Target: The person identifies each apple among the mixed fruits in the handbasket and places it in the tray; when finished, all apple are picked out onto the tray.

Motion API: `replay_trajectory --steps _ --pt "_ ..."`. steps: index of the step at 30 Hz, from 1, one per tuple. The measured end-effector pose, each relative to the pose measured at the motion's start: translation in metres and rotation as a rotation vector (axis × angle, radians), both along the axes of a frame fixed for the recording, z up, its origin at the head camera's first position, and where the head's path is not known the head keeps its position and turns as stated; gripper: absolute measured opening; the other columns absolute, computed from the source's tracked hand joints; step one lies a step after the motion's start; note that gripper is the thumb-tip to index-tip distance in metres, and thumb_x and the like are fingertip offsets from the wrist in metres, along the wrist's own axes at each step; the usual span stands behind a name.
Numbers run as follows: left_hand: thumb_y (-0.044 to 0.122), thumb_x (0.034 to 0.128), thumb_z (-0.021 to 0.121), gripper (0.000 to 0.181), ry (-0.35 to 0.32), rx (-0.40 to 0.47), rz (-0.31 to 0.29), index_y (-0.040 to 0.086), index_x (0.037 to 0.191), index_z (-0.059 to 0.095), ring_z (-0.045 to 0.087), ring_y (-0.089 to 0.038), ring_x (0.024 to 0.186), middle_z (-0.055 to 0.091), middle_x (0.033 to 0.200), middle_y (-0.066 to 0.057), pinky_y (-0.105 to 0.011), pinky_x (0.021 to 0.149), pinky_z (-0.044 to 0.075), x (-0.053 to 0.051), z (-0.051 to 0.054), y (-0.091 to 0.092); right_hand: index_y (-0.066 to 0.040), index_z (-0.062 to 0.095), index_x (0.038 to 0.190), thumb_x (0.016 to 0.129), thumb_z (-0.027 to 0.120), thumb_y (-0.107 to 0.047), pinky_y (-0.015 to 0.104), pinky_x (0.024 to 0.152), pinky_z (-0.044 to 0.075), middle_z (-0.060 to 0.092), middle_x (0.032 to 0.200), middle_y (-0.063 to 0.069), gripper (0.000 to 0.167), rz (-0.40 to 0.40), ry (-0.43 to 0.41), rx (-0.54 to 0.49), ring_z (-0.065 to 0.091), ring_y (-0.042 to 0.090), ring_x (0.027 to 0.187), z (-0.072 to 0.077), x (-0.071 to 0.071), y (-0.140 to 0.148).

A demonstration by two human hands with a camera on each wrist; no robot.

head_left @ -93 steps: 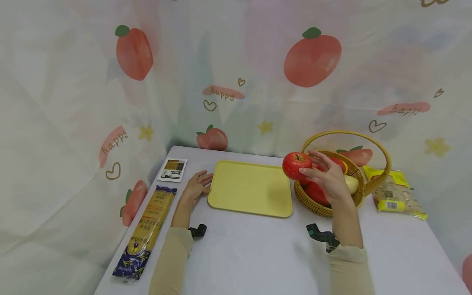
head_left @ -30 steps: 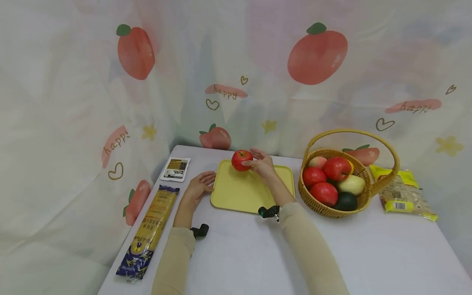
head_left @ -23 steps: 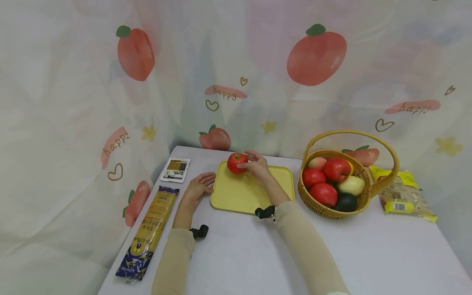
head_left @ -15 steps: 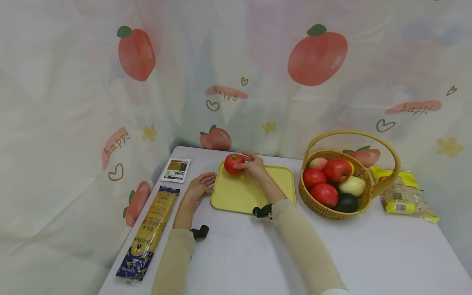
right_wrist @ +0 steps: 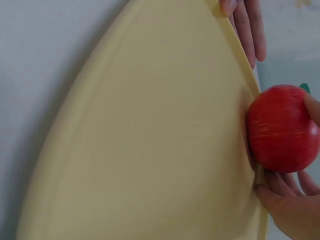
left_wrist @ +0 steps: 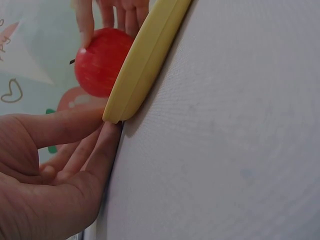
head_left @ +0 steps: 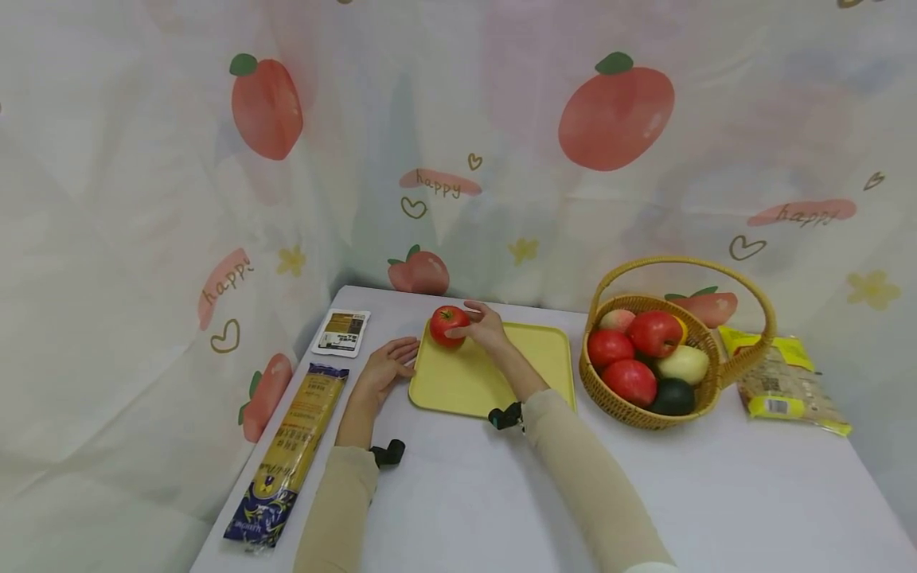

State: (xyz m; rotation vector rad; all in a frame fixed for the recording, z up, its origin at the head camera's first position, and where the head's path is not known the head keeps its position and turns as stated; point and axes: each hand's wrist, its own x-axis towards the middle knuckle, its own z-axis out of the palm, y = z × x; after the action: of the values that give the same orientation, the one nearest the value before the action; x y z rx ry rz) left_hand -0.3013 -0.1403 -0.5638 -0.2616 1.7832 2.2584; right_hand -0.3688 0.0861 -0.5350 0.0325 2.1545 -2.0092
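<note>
A red apple (head_left: 449, 326) is at the back left corner of the yellow tray (head_left: 494, 382). My right hand (head_left: 489, 330) holds it from the right side, with the thumb on its near side. In the right wrist view, the apple (right_wrist: 282, 128) is against the tray (right_wrist: 150, 125), with my fingers around it; whether it bears fully on the tray I cannot tell. My left hand (head_left: 384, 372) touches the tray's left edge, fingers extended. In the left wrist view, the thumb of my left hand (left_wrist: 60, 165) meets the rim and the other fingers lie beside and partly behind it.
A handled wicker basket (head_left: 623, 410) holding several fruits stands right of the tray. Behind its right side lies a yellow-and-clear bag (head_left: 781, 378). On the left are a spaghetti packet (head_left: 294, 450) and a small white packet (head_left: 341, 333). A patterned curtain (head_left: 501, 103) borders the table (head_left: 458, 501).
My right hand has carried the apple left from above the basket to the tray's back left corner, lowering it slightly over the last moments. My left hand stays at the tray's edge.
</note>
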Motion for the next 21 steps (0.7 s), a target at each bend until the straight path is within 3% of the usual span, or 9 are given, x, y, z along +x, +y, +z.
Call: replay_trajectory --steps 8,15,21 --pt "-0.033 0.0801 0.052 0.076 0.002 0.019 -0.003 -0.003 0.150 0.048 0.048 -0.033 0.145 0.051 0.154 -0.022 -0.043 0.116 0.044 0.001 0.002 0.001 -0.003 0.045 0.154 0.082 0.085 0.001 0.046 0.114 0.047 0.057 0.146 0.023 0.082 0.009 0.056 -0.016 0.055 0.034 0.138 0.015 0.011 0.010" --pt "-0.034 0.0795 0.051 0.077 0.024 0.047 -0.011 -0.005 0.151 0.046 0.046 -0.033 0.146 0.049 0.155 -0.024 -0.043 0.117 0.043 0.001 0.000 -0.001 -0.004 0.050 0.150 0.085 0.085 -0.007 0.047 0.113 0.048 0.061 0.143 0.020 0.073 -0.026 0.119 -0.015 0.055 0.039 0.138 0.043 0.025 0.022" --pt "-0.034 0.0796 0.051 0.077 0.024 0.033 -0.017 -0.005 0.151 0.046 0.046 -0.032 0.146 0.049 0.155 -0.023 -0.043 0.117 0.043 -0.001 -0.002 -0.001 -0.005 0.052 0.148 0.090 0.081 -0.012 0.045 0.110 0.052 0.063 0.141 0.017 0.065 -0.020 0.158 -0.031 0.061 0.035 0.131 0.064 0.035 0.036"
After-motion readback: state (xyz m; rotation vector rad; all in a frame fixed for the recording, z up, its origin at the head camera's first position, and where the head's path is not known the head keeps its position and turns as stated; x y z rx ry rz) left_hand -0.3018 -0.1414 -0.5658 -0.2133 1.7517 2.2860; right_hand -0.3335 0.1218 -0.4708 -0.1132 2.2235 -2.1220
